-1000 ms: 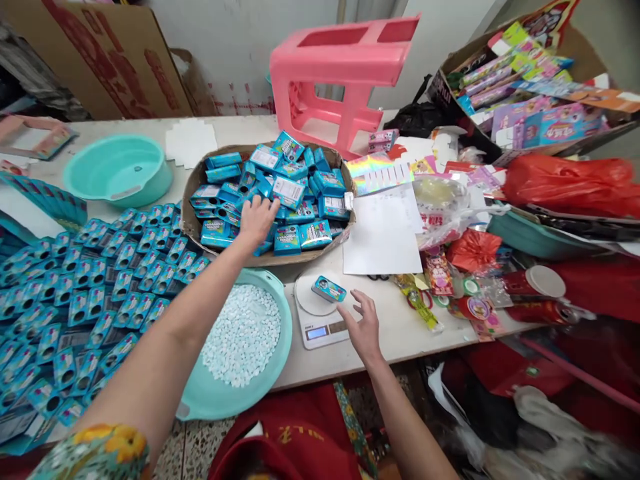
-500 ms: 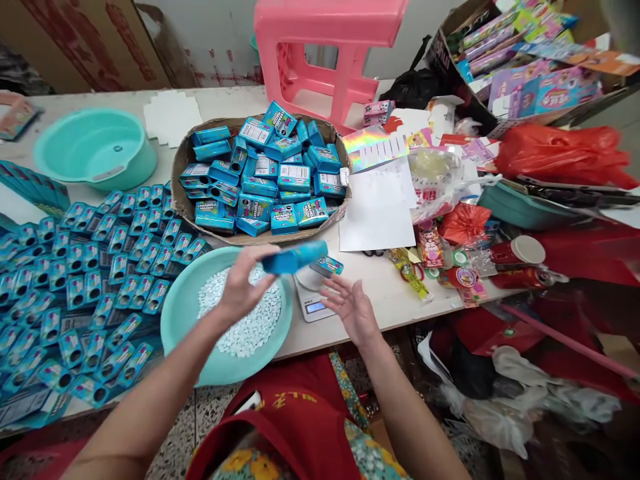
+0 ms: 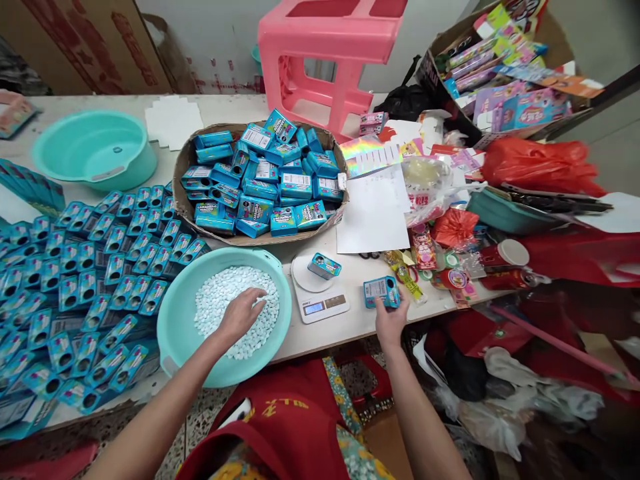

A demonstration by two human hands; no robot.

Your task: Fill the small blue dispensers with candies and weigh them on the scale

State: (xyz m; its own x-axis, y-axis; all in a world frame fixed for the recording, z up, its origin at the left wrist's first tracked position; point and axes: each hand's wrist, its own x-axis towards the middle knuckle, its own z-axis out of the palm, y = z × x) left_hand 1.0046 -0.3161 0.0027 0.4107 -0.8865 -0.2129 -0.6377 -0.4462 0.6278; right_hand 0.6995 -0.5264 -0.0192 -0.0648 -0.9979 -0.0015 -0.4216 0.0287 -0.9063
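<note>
My left hand (image 3: 243, 315) is over the small white candies (image 3: 215, 287) in a turquoise basin (image 3: 173, 340), its fingers bent together on them. My right hand (image 3: 393, 320) holds a small blue candy box (image 3: 380, 291) with a round dark hole in its end, right of the scale. Another blue box (image 3: 325, 265) lies on the round plate of the white kitchen scale (image 3: 323, 310), between my hands. The scale's display is lit, but its digits are too small to read.
Left of the basin, many blue boxes (image 3: 120, 263) stand with holes upward. A cardboard tray (image 3: 260, 243) of blue boxes sits behind it. A second turquoise basin (image 3: 85, 143) is back left, a pink stool (image 3: 325, 40) at the back. White paper (image 3: 373, 227) and mixed packages lie to the right.
The blue box passed from my left hand to my right hand and moved right of the scale. My left hand came down into the candies.
</note>
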